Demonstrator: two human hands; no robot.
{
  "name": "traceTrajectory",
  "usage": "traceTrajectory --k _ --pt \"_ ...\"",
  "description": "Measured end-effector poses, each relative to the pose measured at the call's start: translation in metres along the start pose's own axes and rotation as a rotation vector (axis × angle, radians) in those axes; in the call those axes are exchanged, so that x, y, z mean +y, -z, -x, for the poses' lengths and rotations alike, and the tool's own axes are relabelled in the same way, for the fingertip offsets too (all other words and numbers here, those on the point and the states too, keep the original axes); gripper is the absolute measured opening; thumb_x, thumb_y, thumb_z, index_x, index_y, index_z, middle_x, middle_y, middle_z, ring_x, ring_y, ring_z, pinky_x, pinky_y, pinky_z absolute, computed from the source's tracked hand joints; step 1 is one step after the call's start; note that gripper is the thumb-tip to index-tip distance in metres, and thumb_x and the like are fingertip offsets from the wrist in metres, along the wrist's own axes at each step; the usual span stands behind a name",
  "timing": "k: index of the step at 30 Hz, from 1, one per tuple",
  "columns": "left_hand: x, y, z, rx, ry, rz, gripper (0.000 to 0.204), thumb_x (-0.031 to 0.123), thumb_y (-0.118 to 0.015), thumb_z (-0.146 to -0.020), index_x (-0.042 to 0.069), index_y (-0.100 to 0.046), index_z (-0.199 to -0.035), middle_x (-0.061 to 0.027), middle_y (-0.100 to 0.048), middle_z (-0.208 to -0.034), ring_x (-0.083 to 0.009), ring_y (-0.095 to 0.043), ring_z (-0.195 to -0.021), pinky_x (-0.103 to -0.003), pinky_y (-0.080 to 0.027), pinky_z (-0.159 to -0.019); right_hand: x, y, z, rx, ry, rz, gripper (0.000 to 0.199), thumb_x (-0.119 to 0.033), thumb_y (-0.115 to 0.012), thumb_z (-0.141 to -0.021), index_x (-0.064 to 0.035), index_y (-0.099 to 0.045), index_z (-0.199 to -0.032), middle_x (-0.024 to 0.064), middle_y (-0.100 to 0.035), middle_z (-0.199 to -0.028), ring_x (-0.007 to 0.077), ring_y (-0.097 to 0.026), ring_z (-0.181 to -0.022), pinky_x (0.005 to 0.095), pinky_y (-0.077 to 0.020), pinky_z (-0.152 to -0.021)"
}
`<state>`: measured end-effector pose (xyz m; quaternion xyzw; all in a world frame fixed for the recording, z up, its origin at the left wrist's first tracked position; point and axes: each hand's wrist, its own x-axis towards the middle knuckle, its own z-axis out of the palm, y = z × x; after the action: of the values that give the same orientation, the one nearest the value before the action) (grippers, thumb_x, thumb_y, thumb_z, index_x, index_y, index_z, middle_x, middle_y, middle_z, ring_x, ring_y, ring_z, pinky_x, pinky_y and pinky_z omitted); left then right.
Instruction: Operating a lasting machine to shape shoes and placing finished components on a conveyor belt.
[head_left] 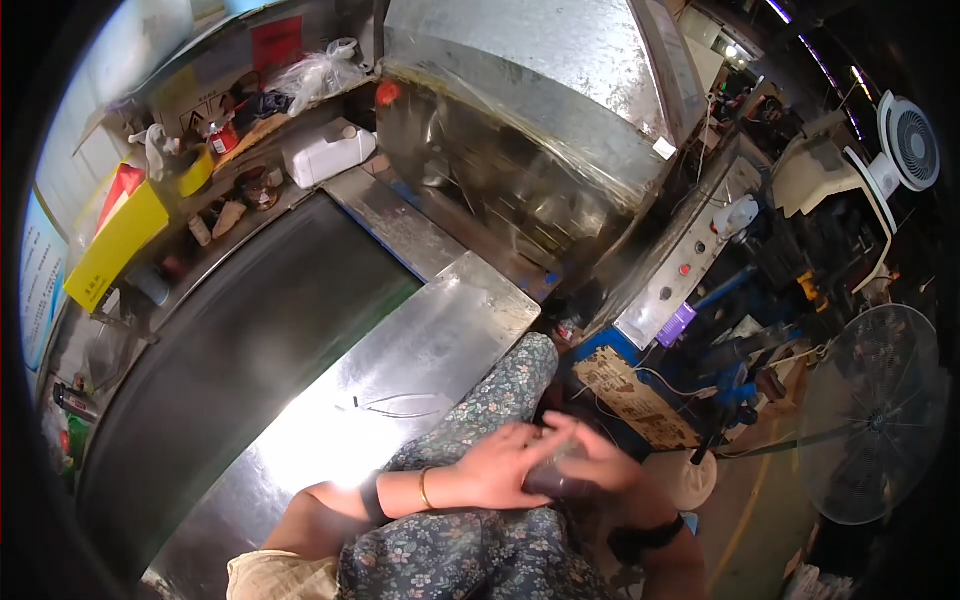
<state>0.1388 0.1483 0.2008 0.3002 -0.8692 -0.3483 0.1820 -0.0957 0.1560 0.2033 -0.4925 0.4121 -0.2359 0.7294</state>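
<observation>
Over my lap, my left hand [505, 465] and my right hand [603, 460] meet. Between them is a small dark rounded thing [558, 478], blurred and partly covered, whose kind I cannot make out. The left fingers are bent over its upper side and touch the right fingers. Motion smears the right fingers, so their grip is unclear. Left of my hands, a pair of metal tweezers [405, 405] lies on the shiny metal tabletop [465, 310]. My floral apron [440, 550] spreads beneath both forearms.
A wide dark belt [270, 320] runs along the left side of the metal top. Beyond stands a metal-hooded machine [520, 60]. A control panel with buttons [685, 270] is to the right, near a large floor fan [875, 415]. A yellow bin [120, 245] and white jug [330, 155] stand far left.
</observation>
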Motion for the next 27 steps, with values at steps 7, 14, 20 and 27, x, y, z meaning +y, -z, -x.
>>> traceTrajectory --k 7,14,20,27 --pt "-0.07 0.008 0.017 -0.02 -0.108 0.386 0.069 0.039 -0.069 -0.091 0.004 -0.044 -0.144 -0.0206 -0.052 -0.14 -0.0347 -0.052 -0.127 -0.041 -0.042 -0.107 0.056 -0.008 0.016 -0.097 -0.222 -0.116 0.073 -0.004 -0.069 -0.086 0.0022 -0.033 -0.149 0.0103 -0.055 -0.135 0.0167 -0.054 -0.121 0.0309 -0.0405 -0.103" --pt "-0.163 -0.001 0.093 0.581 0.519 -0.462 0.051 0.027 -0.064 -0.089 -0.002 -0.055 -0.129 -0.0255 -0.053 -0.133 -0.0432 -0.05 -0.124 -0.049 -0.039 -0.106 0.007 0.014 -0.058 0.274 0.001 -0.469 0.063 -0.008 -0.065 -0.087 0.0029 -0.042 -0.144 0.0146 -0.056 -0.137 0.0236 -0.055 -0.124 0.0357 -0.0415 -0.107" --pt "-0.181 -0.03 0.115 0.566 0.481 -0.568 0.043 0.023 -0.056 -0.087 0.004 -0.06 -0.125 -0.0223 -0.054 -0.134 -0.0399 -0.048 -0.126 -0.049 -0.037 -0.106 -0.045 0.064 -0.277 0.474 0.398 -0.124 0.068 -0.006 -0.072 -0.082 0.0005 -0.042 -0.143 0.0125 -0.061 -0.124 0.019 -0.06 -0.103 0.033 -0.0491 -0.09" --pt "-0.177 -0.024 0.11 0.575 0.502 -0.575 0.041 0.021 -0.057 -0.086 0.005 -0.062 -0.123 -0.0208 -0.056 -0.132 -0.0399 -0.05 -0.124 -0.048 -0.039 -0.104 0.018 -0.039 -0.272 -0.103 0.347 0.428 0.052 -0.015 -0.075 -0.084 -0.0048 -0.056 -0.131 0.0093 -0.064 -0.118 0.0144 -0.062 -0.087 0.0307 -0.0535 -0.075"
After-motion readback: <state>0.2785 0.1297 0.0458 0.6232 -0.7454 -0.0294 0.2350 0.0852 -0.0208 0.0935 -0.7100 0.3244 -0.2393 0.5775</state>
